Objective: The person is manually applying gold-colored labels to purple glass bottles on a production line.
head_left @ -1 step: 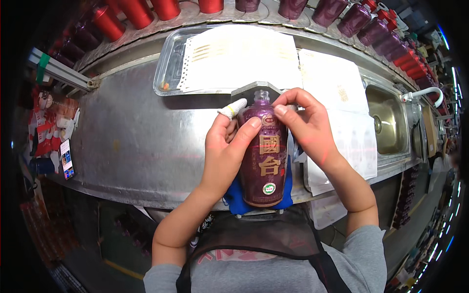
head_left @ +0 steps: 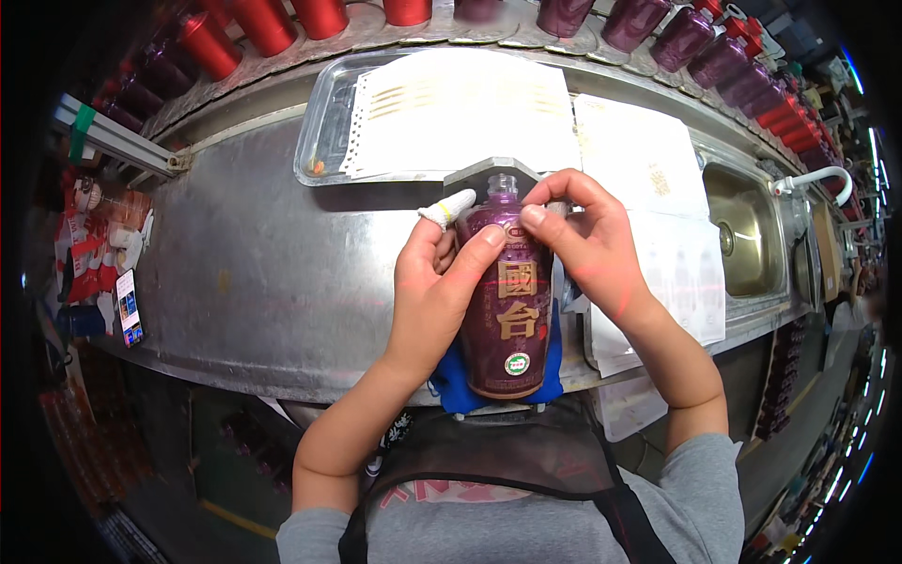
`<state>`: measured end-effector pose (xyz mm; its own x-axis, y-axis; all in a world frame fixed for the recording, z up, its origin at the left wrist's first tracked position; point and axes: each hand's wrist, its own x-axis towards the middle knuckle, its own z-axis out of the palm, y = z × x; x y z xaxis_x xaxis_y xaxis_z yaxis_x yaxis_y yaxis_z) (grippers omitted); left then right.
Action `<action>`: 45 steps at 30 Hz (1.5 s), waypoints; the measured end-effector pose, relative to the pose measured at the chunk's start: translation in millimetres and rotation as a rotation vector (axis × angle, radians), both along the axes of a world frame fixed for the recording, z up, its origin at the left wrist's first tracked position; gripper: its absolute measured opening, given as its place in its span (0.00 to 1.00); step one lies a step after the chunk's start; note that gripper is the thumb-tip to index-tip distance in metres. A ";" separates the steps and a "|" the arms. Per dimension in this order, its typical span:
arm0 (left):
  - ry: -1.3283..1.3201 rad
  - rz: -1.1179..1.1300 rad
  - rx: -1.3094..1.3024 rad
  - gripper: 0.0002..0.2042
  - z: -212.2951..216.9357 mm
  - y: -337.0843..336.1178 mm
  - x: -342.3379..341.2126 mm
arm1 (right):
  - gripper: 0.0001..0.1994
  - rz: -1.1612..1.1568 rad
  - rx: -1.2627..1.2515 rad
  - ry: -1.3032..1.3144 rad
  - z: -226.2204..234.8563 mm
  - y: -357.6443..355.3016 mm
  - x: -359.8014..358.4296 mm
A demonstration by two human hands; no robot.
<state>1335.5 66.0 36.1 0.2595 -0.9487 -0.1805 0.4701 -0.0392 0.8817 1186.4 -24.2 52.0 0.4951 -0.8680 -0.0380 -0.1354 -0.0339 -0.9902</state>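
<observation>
A glossy purple glass bottle (head_left: 507, 343) with gold characters and an uncapped clear neck leans back toward me at the bench's front edge. Its lower part rests on a blue cloth (head_left: 553, 362). My left hand (head_left: 427, 282) is closed around the bottle's left side, thumb on its upper front; a white cover with a yellow band wraps the index finger. At the right shoulder, my right hand (head_left: 597, 240) presses its thumb against the round emblem, with the index finger curled by the neck. Whether a small piece lies under that thumb is hidden. Behind the neck stands a grey metal block (head_left: 484, 170).
A clear tray (head_left: 308, 155) holds white sheets (head_left: 470, 108); more sheets (head_left: 648, 188) lie to the right. Beyond are a sink (head_left: 756, 240) and white faucet (head_left: 817, 180). Red and purple bottles (head_left: 564, 17) line a curved conveyor (head_left: 451, 39). A phone (head_left: 129, 305) stands far left.
My right thumb has slid slightly left and down, covering more of the round emblem. Bottles on the far conveyor have shifted a little to the right. My left hand stays in place.
</observation>
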 end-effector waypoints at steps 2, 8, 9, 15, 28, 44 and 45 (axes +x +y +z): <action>0.005 -0.017 0.009 0.24 0.7 -2.2 -0.5 | 0.07 -0.022 -0.056 0.045 -1.4 1.3 4.1; -0.007 -0.039 0.033 0.24 -2.9 -3.9 2.9 | 0.08 0.007 0.024 -0.023 -0.2 1.4 -0.4; 0.004 -0.041 0.031 0.24 -3.0 -3.4 3.7 | 0.08 0.006 0.025 -0.026 -2.1 2.3 -1.3; 0.068 -0.092 0.029 0.26 -4.4 -4.3 6.2 | 0.14 -0.041 -0.158 0.122 2.6 18.0 -4.2; 0.037 -0.075 0.053 0.24 -4.8 -4.7 7.3 | 0.14 -0.040 -0.132 0.081 1.4 15.9 0.0; 0.042 -0.055 0.061 0.15 3.4 -11.2 1.9 | 0.10 -0.091 -0.087 0.043 -4.9 13.8 2.2; 0.039 -0.050 0.056 0.14 1.7 -11.8 1.6 | 0.10 -0.094 -0.026 0.035 0.4 14.0 2.9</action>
